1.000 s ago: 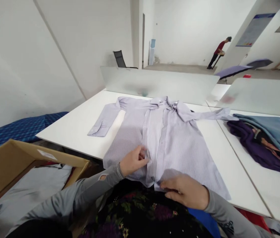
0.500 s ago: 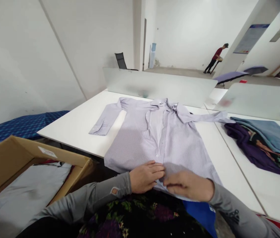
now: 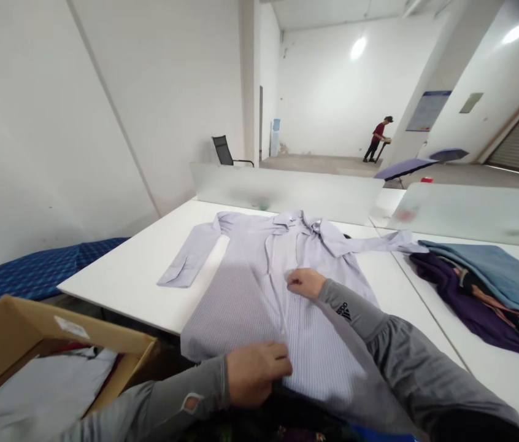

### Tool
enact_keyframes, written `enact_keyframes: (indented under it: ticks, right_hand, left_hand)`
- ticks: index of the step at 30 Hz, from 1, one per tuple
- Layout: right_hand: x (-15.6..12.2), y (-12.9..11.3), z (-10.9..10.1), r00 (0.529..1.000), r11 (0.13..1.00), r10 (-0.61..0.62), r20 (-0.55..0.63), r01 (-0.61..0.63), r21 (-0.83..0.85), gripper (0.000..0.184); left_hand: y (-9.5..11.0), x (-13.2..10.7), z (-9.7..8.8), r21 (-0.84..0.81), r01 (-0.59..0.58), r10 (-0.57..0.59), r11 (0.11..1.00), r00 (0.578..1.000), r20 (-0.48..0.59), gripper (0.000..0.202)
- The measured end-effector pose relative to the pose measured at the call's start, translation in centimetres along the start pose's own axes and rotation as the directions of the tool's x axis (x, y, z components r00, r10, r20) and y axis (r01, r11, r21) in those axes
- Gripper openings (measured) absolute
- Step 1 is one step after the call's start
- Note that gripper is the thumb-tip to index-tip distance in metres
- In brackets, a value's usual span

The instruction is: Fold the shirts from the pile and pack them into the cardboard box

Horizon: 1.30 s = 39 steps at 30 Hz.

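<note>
A pale lilac striped shirt (image 3: 245, 288) lies face up on the white table (image 3: 144, 258), collar at the far side and both sleeves spread out. My left hand (image 3: 256, 372) grips the shirt's bottom hem at the near table edge, fingers curled closed on the cloth. My right hand (image 3: 304, 283) has reached forward to the middle of the button placket, fingers bent and pinching the fabric there. Both arms wear grey sleeves.
An open cardboard box (image 3: 34, 344) with grey clothing stands at the near left. A pile of purple and blue garments (image 3: 484, 282) lies on the right of the table. Frosted dividers (image 3: 287, 190) line the far edge. A person (image 3: 378, 139) stands far off.
My right hand has moved from the hem up to the middle of the placket. My left hand stays at the hem. The camera has tilted upward.
</note>
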State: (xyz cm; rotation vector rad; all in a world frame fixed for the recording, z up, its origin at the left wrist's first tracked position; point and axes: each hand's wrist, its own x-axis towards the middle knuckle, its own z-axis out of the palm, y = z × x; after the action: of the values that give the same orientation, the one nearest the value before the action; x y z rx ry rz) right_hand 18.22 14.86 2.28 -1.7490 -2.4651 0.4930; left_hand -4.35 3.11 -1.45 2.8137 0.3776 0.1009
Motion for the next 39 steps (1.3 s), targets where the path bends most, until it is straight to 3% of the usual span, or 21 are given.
enact_keyframes:
  ticks: [3, 5, 7, 9, 12, 14, 20, 27, 30, 34, 39]
  right_hand:
    - [0.7, 0.7, 0.1, 0.994, 0.997, -0.015, 0.111, 0.007, 0.077, 0.015]
    - [1.2, 1.6, 0.0, 0.989, 0.985, 0.04, 0.143, -0.063, 0.163, 0.016]
    - [2.2, 3.0, -0.8, 0.988, 0.965, 0.14, 0.059, -0.149, 0.215, 0.018]
    - [3.6, 4.9, -2.3, 0.965, 0.956, 0.238, -0.111, -0.212, 0.204, 0.02]
    - [6.3, 8.4, -5.0, 0.893, 0.937, 0.345, -0.289, -0.309, 0.163, 0.027]
    - [8.4, 10.7, -6.4, 0.839, 0.91, 0.414, -0.352, -0.385, 0.152, 0.026]
    - [14.5, 15.3, -6.7, 0.731, 0.835, 0.544, -0.412, -0.522, 0.177, 0.01]
    - [18.5, 15.5, -7.1, 0.629, 0.81, 0.583, -0.514, -0.498, 0.31, 0.02]
    - [20.9, 15.1, -7.5, 0.633, 0.81, 0.585, -0.507, -0.422, 0.407, 0.022]
    - [23.6, 14.7, -5.7, 0.678, 0.774, 0.588, -0.441, -0.313, 0.55, 0.015]
    - [22.3, 15.5, -3.3, 0.705, 0.767, 0.553, -0.444, -0.221, 0.603, 0.03]
  left_hand:
    - [-1.1, 1.0, -1.7, -0.105, -0.073, 0.078, 0.992, 0.996, 0.047, 0.023]
    - [-2.5, 3.0, -3.0, -0.071, -0.037, 0.035, 0.997, 0.999, -0.033, 0.017]
    - [-4.7, 6.0, -3.9, -0.019, 0.051, -0.053, 0.999, 0.987, -0.154, 0.013]
    - [-7.2, 9.1, -4.2, -0.034, 0.147, -0.151, 0.988, 0.953, -0.262, 0.013]
    - [-10.8, 12.7, -3.1, -0.132, 0.289, -0.318, 0.948, 0.865, -0.389, 0.009]
    - [-12.3, 13.8, -2.1, -0.185, 0.324, -0.373, 0.928, 0.821, -0.433, 0.008]
    - [-13.7, 13.7, -0.9, -0.258, 0.246, -0.344, 0.934, 0.81, -0.475, 0.01]
    - [-14.1, 13.5, -1.5, -0.272, 0.226, -0.33, 0.935, 0.835, -0.441, 0.013]
    - [-14.0, 13.5, -1.7, -0.299, 0.231, -0.347, 0.926, 0.833, -0.432, 0.013]
    - [-13.9, 13.3, -1.8, -0.324, 0.21, -0.341, 0.922, 0.837, -0.429, 0.012]
    - [-14.0, 13.3, -1.8, -0.309, 0.196, -0.323, 0.931, 0.839, -0.438, 0.01]
